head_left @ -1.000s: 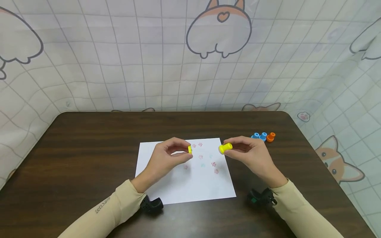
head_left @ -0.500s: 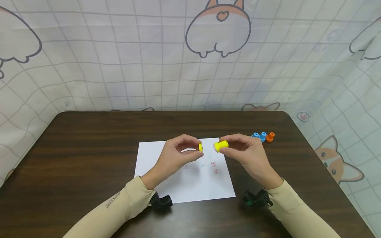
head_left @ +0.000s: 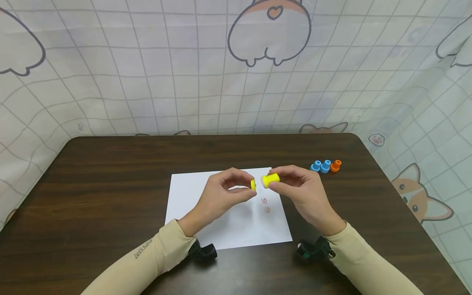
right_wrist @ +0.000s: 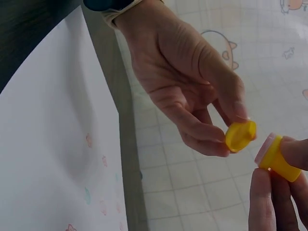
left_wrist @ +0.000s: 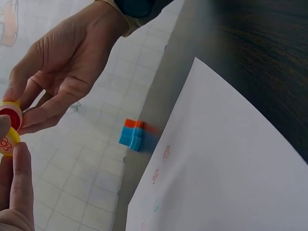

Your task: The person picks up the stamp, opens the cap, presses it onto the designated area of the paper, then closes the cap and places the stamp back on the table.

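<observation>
Over the paper, my left hand (head_left: 223, 194) pinches a small round yellow cap (head_left: 253, 184) between thumb and fingertips. A red flower shows on the cap (left_wrist: 6, 144) in the left wrist view. My right hand (head_left: 306, 192) holds a yellow toy stamp (head_left: 271, 180) by its body, tilted so its pale-rimmed end faces the cap. Its stamping face (left_wrist: 11, 118) looks red in the left wrist view. A narrow gap separates the stamp (right_wrist: 281, 162) and the cap (right_wrist: 240, 135) in the right wrist view.
White paper (head_left: 236, 235) with small red and bluish stamped prints lies on the dark wooden table (head_left: 110, 184). Two blue stamps (head_left: 325, 166) and an orange stamp (head_left: 335, 166) stand together right of the paper. A patterned cloth (head_left: 147, 82) hangs behind the table.
My left hand has moved right with the cap and my right hand slightly left with the stamp, so the two pieces are closer. The head view has shifted a little.
</observation>
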`<state>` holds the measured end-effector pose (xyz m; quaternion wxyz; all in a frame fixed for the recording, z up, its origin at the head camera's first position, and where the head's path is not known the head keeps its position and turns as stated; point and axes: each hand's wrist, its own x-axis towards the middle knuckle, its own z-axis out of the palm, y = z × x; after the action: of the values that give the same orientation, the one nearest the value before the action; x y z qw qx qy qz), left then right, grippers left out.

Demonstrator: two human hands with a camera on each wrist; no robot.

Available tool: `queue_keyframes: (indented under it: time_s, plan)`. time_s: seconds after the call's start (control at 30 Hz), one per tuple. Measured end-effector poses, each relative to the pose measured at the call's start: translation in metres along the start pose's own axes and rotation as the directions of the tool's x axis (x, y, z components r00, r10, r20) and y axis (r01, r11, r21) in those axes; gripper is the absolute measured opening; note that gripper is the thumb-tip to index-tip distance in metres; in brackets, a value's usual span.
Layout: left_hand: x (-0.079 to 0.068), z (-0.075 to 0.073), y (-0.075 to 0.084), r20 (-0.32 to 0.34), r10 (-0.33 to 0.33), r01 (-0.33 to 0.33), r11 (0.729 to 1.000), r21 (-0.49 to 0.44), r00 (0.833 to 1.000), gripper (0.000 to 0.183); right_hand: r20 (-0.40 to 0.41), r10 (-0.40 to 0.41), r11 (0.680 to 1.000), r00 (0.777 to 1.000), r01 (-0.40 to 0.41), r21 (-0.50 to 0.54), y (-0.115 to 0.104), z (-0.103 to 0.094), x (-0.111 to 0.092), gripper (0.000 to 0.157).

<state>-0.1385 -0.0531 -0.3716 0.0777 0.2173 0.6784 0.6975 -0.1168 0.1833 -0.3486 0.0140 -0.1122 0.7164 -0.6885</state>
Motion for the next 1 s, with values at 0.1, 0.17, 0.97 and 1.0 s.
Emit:
queue_keyframes:
  time_s: [0.1, 0.17, 0.97, 1.0]
  plan:
    - [-0.001, 0.002, -0.001, 0.009, 0.011, -0.011, 1.000, -0.008, 1.000, 0.026, 0.008, 0.004, 1.000, 1.000, -0.005, 0.031, 0.002, 0.002, -0.001, 0.027]
    - [-0.002, 0.003, -0.002, 0.015, 0.016, -0.016, 1.000, -0.013, 1.000, 0.026, 0.011, 0.003, 0.999, 1.000, -0.004, 0.034, 0.003, 0.003, -0.002, 0.027]
    - [-0.003, 0.006, -0.005, -0.025, 0.026, -0.026, 1.000, -0.002, 0.999, 0.027, 0.024, 0.005, 0.995, 1.000, -0.007, 0.104, 0.012, 0.011, -0.003, 0.028]
    - [-0.003, 0.006, -0.005, -0.026, 0.024, -0.025, 1.000, -0.002, 0.999, 0.027, 0.026, 0.006, 0.994, 1.000, -0.009, 0.105, 0.012, 0.011, -0.003, 0.027]
